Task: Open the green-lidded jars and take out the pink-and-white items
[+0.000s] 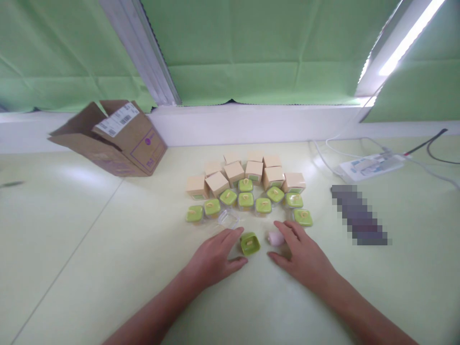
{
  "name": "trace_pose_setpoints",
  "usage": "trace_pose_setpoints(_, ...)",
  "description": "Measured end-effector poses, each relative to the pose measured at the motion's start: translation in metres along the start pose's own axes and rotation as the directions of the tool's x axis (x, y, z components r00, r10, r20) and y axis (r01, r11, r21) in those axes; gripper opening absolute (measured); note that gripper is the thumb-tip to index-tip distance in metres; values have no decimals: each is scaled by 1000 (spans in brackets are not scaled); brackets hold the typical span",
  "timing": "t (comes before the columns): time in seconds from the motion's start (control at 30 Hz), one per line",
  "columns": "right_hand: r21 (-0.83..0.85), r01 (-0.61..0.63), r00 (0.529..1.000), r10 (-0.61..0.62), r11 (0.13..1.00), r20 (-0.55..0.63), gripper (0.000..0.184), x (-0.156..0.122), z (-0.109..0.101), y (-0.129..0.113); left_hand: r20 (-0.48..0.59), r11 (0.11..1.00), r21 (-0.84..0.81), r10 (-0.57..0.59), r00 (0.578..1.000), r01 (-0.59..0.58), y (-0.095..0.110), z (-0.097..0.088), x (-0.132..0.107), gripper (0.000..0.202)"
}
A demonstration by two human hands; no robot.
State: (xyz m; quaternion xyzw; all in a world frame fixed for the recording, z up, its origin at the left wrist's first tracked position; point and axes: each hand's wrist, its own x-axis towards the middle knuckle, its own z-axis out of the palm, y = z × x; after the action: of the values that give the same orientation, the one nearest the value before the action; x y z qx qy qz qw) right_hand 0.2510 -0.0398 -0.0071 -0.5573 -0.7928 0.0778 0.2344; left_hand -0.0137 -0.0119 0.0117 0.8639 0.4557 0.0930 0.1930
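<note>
My left hand (215, 258) lies flat on the pale table, fingers apart, its fingertips beside a loose green lid (250, 243). My right hand (302, 256) also rests open on the table, its fingers touching a small pink object (275, 238). Just beyond the left fingers stands a clear lidless container (228, 218). Behind it sits an arc of several small green-lidded containers (246, 200), and behind those a row of several small tan boxes (234, 173).
An open cardboard box (115, 139) lies tipped on its side at the back left. A white power strip (370, 166) with cables sits at the back right, near a blurred dark object (359, 215). A white ledge and green curtains close off the back.
</note>
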Motion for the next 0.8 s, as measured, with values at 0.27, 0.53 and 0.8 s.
trace_pose_setpoints(0.27,-100,122,990,-114,987,82,25,-3,-17,-5,166,968,238,39,985,-79,1,-15,1,29)
trace_pose_setpoints(0.53,-45,236,893,-198,971,404,24,-3,-15,-6,216,926,250,231,949,-283,-2,-14,6,17)
trace_pose_setpoints(0.8,-54,183,865,-134,982,483,26,-1,-17,-7,193,926,236,253,948,-295,-8,-9,6,15)
